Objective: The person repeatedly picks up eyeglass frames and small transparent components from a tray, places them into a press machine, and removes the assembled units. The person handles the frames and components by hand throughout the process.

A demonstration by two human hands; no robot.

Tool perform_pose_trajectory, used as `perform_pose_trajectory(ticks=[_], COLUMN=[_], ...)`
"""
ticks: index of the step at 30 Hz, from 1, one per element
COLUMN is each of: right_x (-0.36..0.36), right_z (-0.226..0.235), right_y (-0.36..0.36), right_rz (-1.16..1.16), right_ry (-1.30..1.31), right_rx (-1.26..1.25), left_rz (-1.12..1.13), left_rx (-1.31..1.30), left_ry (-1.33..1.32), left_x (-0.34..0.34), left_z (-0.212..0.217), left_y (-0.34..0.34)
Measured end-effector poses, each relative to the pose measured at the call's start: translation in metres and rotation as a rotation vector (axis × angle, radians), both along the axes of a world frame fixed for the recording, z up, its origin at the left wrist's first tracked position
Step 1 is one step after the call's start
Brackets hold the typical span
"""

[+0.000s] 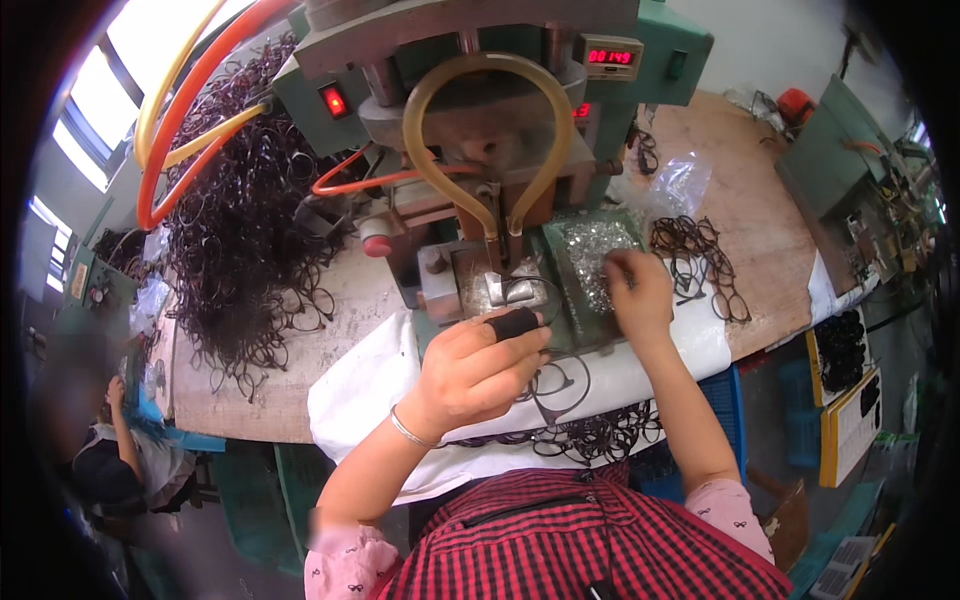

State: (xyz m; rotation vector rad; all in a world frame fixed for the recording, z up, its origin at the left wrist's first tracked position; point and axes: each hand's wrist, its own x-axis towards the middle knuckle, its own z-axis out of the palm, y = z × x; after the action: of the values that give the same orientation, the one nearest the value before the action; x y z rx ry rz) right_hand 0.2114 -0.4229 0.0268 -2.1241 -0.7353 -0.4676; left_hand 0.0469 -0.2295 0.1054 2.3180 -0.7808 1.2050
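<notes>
My left hand (480,370), with a black sleeve on one finger, is closed on a dark eyeglass frame (588,385) just in front of the machine. One thin round rim of that frame shows beside my fingers. Close beyond my fingertips stand the machine's two narrow prongs (505,250) over a small metal work block (512,290). At the right edge of a green tray (572,318), my right hand (642,295) has its fingers pinched together over many tiny shiny metal parts (590,255). Whatever lies between those fingertips is too small to make out.
A green press machine (650,45) with a looped hose (412,120) and a red button (377,245) stands ahead. Eyeglass frames heap high at left (240,200); more lie at right (700,260) and near my lap (610,432). Another person (120,450) sits far left.
</notes>
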Motion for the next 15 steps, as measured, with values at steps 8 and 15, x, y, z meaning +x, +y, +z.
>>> perform_pose_trajectory(ticks=[8, 15], right_x=[0.031, -0.003], right_z=[0.000, -0.001], right_y=[0.010, -0.016], right_rz=[0.085, 0.045], right_ry=[-0.314, 0.071], right_rx=[-0.381, 0.083], left_rz=[0.181, 1.023], left_rx=[-0.148, -0.881], left_ry=[0.096, 0.099], left_x=[-0.047, -0.139], left_z=[-0.017, -0.011], left_y=[-0.016, 0.122])
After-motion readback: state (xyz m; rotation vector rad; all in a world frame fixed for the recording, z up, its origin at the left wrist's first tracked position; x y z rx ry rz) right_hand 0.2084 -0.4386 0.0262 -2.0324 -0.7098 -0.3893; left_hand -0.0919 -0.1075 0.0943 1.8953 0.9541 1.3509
